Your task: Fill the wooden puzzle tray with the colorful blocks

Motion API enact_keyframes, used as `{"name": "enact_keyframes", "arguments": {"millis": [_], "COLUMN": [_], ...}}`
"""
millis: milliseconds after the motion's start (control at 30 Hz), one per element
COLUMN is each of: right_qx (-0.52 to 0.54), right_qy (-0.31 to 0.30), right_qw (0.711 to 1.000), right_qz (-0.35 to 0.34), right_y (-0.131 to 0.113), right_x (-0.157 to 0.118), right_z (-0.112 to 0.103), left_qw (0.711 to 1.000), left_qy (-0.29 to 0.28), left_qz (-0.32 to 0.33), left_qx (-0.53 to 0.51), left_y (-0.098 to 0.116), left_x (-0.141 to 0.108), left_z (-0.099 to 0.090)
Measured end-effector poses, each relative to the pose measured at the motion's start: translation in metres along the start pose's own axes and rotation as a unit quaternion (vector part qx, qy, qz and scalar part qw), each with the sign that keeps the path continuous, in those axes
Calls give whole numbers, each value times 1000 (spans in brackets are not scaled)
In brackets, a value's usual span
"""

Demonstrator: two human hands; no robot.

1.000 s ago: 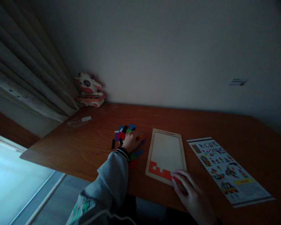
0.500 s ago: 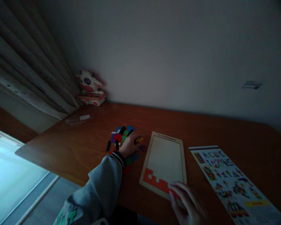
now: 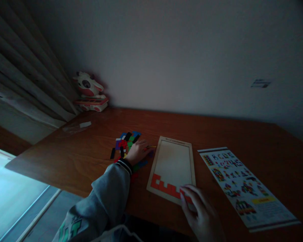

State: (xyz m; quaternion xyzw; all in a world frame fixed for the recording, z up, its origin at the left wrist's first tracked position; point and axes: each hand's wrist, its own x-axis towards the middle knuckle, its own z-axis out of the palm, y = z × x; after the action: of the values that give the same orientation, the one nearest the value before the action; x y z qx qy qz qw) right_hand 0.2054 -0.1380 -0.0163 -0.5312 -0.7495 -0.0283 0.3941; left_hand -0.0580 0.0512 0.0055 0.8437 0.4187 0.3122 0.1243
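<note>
My left hand (image 3: pixel 138 151) is closed on a thin yellow puzzle piece (image 3: pixel 152 147), which points right from the fingers toward the wooden tray. Beneath and beside this hand lies a loose pile of coloured puzzle pieces (image 3: pixel 123 144), partly covered by it. The shallow wooden tray (image 3: pixel 194 164) lies in front of me, with red pieces (image 3: pixel 166 188) fitted along its near end. At the tray's near right corner, my right hand (image 3: pixel 202 210) has thumb and fingertips pinched around a red piece (image 3: pixel 181 191). The fingers hide part of that corner.
To the right of the tray lies a printed pattern sheet (image 3: pixel 239 181). A cow-shaped toy keyboard (image 3: pixel 91 94) stands at the back left, near the curtain (image 3: pixel 27 67). A clear plastic bag (image 3: pixel 74 128) rests near the table's left edge.
The yellow piece has turned from showing its face to nearly edge-on in my left hand. My right hand stays at the tray's corner. The whole view has shifted slightly.
</note>
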Motion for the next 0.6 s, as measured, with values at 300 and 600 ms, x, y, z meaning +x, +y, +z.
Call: {"name": "enact_keyframes", "arguments": {"millis": [300,600], "right_qx": [-42,-39], "right_qy": [12,-19], "right_qw": [999,999], "right_qz": [20,29], "right_y": [1,-23], "right_x": [0,42], "right_z": [0,18], "left_qw": [992,979], "left_qy": [-18,148], "left_qz": [45,-102], "left_qx": [114,-101], "left_y": [10,12], "left_x": [-1,-1], "left_z": [4,5]}}
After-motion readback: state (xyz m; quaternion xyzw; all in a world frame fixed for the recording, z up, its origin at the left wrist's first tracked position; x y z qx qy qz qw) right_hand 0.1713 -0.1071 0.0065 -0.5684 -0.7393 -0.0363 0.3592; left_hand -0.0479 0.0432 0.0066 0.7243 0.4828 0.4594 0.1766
